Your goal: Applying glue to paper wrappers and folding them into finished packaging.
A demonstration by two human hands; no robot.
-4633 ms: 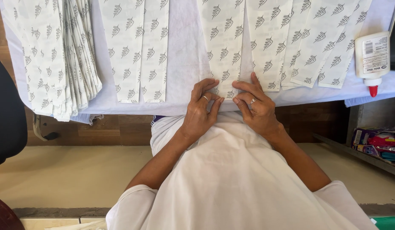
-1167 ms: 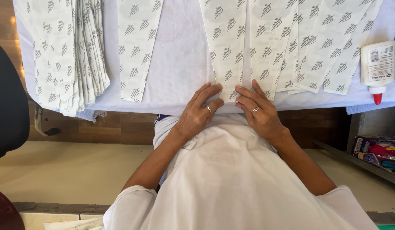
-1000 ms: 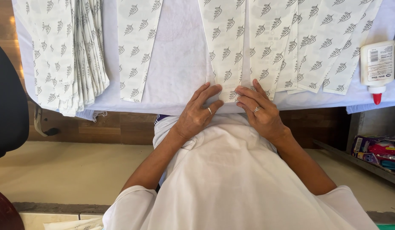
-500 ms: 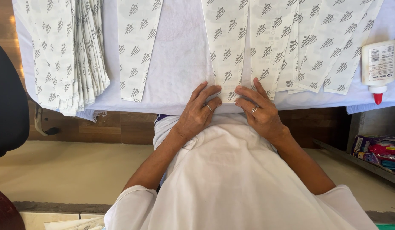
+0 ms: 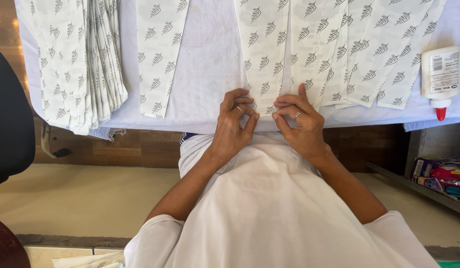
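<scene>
A long white paper strip with a grey leaf print (image 5: 263, 49) lies on the white cloth-covered table (image 5: 210, 74), reaching to the near edge. My left hand (image 5: 232, 124) and my right hand (image 5: 297, 121) both pinch the strip's near end between thumb and fingers. Each hand wears a ring. The fingertips of the two hands almost meet over the paper's bottom edge.
More leaf-print strips fan out to the right (image 5: 379, 54), one lies alone left of centre (image 5: 158, 54), and a thick stack (image 5: 76, 64) hangs over the left edge. A white glue bottle with a red tip (image 5: 441, 79) lies at far right. A black chair (image 5: 9, 119) stands left.
My fingers have curled from lying flat on the strip's end to pinching it, thumbs and fingertips drawing together. The strips and bottle have not moved.
</scene>
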